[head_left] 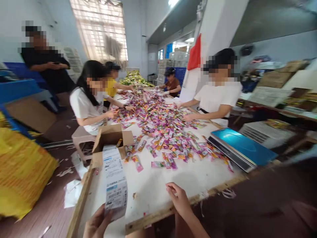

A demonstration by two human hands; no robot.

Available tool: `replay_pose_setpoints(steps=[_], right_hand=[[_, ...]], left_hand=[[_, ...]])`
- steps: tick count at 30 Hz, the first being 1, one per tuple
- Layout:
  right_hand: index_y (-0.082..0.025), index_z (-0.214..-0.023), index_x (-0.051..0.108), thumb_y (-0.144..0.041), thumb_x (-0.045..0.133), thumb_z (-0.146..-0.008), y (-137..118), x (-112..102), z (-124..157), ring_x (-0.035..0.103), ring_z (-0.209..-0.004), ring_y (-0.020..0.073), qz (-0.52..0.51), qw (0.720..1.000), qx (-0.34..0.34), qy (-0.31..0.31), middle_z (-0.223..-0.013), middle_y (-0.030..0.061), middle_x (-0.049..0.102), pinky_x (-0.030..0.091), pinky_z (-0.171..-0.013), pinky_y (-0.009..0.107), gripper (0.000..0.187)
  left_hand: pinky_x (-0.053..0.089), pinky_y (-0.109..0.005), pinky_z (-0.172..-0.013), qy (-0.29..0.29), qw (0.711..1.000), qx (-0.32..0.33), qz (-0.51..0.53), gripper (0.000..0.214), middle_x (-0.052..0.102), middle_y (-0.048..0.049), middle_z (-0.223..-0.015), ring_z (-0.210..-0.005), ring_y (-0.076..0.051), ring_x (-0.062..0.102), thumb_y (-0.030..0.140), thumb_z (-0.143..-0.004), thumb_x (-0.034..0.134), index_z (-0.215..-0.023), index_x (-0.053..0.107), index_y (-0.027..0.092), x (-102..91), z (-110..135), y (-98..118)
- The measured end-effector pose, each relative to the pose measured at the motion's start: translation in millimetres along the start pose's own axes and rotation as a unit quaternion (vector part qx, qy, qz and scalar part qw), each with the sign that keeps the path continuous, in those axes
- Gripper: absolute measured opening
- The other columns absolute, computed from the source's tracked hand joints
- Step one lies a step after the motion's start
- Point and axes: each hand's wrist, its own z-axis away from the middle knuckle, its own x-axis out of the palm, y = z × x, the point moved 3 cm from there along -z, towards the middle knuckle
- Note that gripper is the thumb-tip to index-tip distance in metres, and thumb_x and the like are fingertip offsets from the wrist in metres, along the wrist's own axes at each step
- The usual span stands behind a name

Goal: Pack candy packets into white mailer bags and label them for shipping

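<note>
At the lower left, my left hand (97, 223) is closed on the bottom end of a strip of printed shipping labels (115, 180), pinched between thumb and fingers. The strip stands up from the hand, and its far end reaches the front of an open cardboard box (97, 140). My right hand (180, 198) hovers by the table's near edge, fingers loosely bent and apart, with nothing seen in them. Beyond it, many small pink and purple snack packets (163, 132) lie heaped over the white table (148, 183); a few loose ones lie closest to me.
A blue folder (244, 145) lies on a dark flat item at the table's right corner. People work along both sides, among them one in white (218, 96) at right. A large yellow bag (24, 172) stands on the floor at left.
</note>
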Motion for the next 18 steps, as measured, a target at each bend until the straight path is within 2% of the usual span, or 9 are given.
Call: replay_pose_setpoints(steps=[6, 10, 15, 18], right_hand=[[-0.018, -0.096, 0.066, -0.052, 0.046, -0.084, 14, 7, 0, 0.065, -0.084, 0.0223, 0.023, 0.999, 0.001, -0.024, -0.095, 0.0103, 0.070, 0.049, -0.075, 0.029, 0.041], [-0.017, -0.096, 0.066, -0.053, 0.046, -0.083, 16, -2, -2, 0.065, -0.082, 0.0223, 0.015, 1.000, 0.014, -0.009, -0.094, 0.0107, 0.070, 0.050, -0.074, 0.029, 0.043], [-0.017, -0.092, 0.068, -0.051, 0.049, -0.083, 11, -10, -1, 0.065, -0.077, 0.0216, 0.011, 1.000, 0.002, 0.020, -0.088, 0.0093, 0.071, 0.050, -0.072, 0.029, 0.039], [-0.018, -0.091, 0.068, -0.049, 0.049, -0.084, 8, -12, -1, 0.065, -0.078, 0.0218, 0.008, 1.000, -0.011, 0.028, -0.089, 0.0091, 0.071, 0.050, -0.073, 0.029, 0.037]], left_hand=[[0.049, -0.036, -0.096, 0.047, 0.998, 0.019, 0.042, 0.041, 0.075, -0.0082, -0.103, -0.108, -0.030, 0.063, 0.040, -0.060, 0.080, -0.092, 0.072, 0.016, -2.0, 2, 1], [0.048, -0.033, -0.096, 0.057, 0.997, -0.006, 0.055, 0.042, 0.077, -0.0049, -0.099, -0.107, -0.028, 0.064, 0.034, -0.057, 0.082, -0.093, 0.069, 0.017, -5.4, 1, 1], [0.053, -0.033, -0.090, 0.072, 0.997, 0.009, 0.009, 0.036, 0.077, -0.0040, -0.094, -0.103, -0.031, 0.066, 0.032, -0.053, 0.083, -0.084, 0.070, 0.018, 0.8, -2, 8], [0.055, -0.035, -0.085, 0.105, 0.994, 0.029, -0.023, 0.033, 0.078, -0.0041, -0.086, -0.098, -0.033, 0.067, 0.037, -0.052, 0.082, -0.078, 0.070, 0.019, 6.9, -1, 12]])
